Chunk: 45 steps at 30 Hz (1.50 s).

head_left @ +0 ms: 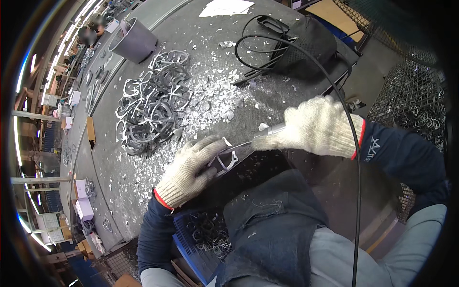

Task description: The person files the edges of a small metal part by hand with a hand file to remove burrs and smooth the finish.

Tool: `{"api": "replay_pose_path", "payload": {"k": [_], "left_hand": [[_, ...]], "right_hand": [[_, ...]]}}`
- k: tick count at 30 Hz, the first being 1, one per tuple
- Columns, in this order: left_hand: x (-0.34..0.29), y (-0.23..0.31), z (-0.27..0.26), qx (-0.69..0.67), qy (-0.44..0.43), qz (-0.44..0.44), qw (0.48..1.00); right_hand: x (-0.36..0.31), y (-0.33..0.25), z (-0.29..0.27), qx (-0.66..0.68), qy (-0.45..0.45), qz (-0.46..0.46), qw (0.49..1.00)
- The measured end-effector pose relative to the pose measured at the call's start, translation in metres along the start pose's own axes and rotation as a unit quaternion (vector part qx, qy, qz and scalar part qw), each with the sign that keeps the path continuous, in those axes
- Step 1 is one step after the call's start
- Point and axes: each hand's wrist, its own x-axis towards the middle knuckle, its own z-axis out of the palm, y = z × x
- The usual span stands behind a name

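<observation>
Near the table's front edge, my left hand, in a white knit glove with a red cuff, is closed around a small grey metal frame part with an opening in it. My right hand, gloved alike, grips a slim hand tool with a silver barrel. A flat tip reaches from the tool to the metal part and seems to touch it. Most of the tool's handle is hidden in my fist. Just beyond my left hand, a pile of similar curved metal parts lies on the dark worktable.
Pale metal flakes cover the table's middle. A grey bucket stands far left. A black bag sits far right; a black cable loops past my right wrist. Below are a blue crate of parts and, rightward, a wire basket.
</observation>
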Motion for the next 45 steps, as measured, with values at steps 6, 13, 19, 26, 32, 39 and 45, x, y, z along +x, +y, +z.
{"api": "replay_pose_path", "payload": {"k": [6,13,19,26,32,39,45], "left_hand": [[-0.01,0.002,0.012,0.041,0.021,-0.009,0.999],[-0.014,-0.003,0.021,0.074,0.034,-0.009,0.997],[-0.018,-0.007,0.031,0.079,0.077,0.007,0.994],[-0.02,-0.011,0.048,0.089,0.147,0.013,0.985],[-0.02,-0.004,0.057,0.129,0.174,-0.027,0.976],[-0.023,-0.004,0.066,0.164,0.192,-0.033,0.967],[-0.016,-0.001,0.058,0.187,0.183,-0.024,0.965]], "right_hand": [[-0.013,-0.014,0.01,0.31,-0.18,0.077,0.93],[-0.019,-0.033,0.013,0.437,-0.123,0.047,0.89],[-0.016,-0.032,0.015,0.252,-0.057,0.089,0.962],[-0.028,-0.097,0.024,0.522,-0.186,0.149,0.819],[-0.027,-0.102,0.028,0.639,-0.141,0.18,0.734],[-0.015,-0.082,-0.008,0.893,-0.231,0.211,0.324],[-0.011,-0.073,-0.016,0.857,-0.209,0.234,0.409]]}}
